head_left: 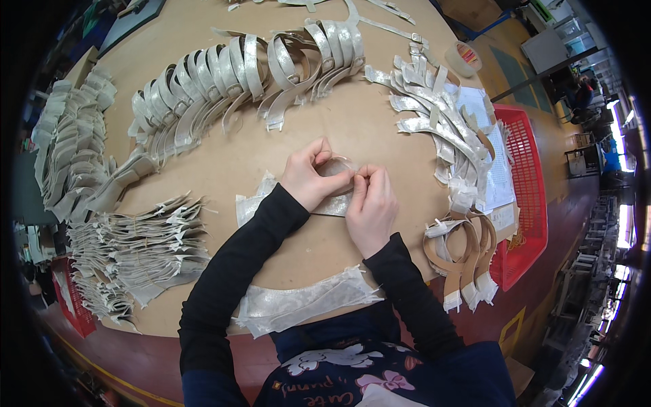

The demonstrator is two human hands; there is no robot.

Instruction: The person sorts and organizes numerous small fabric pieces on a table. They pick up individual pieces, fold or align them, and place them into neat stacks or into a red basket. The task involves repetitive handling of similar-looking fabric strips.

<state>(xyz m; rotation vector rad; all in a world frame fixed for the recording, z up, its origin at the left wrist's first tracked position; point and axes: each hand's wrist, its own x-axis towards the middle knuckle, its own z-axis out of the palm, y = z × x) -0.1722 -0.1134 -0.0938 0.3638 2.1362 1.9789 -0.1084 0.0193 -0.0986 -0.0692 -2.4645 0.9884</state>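
Over the middle of the table, my left hand (307, 178) is closed on a silvery strap piece (336, 204) that bends up into a small loop. The fingertips of my right hand (373, 205) pinch the same piece at its right side, close to my left thumb. Fingers hide part of the loop, and the fine detail at the pinch is too small to make out. A flat silvery piece (251, 205) lies under and beside my left wrist. Nearer my body, a wider silvery band (308, 298) rests along the table's front edge.
Curled straps with buckles (203, 78) stand in a row at the back. Stacked pieces fill the left side (139, 247). To the right are a strap pile (441, 115), looped tan-lined straps (463, 254), paper sheets (498, 163), a tape roll (464, 59) and a red basket (525, 183).
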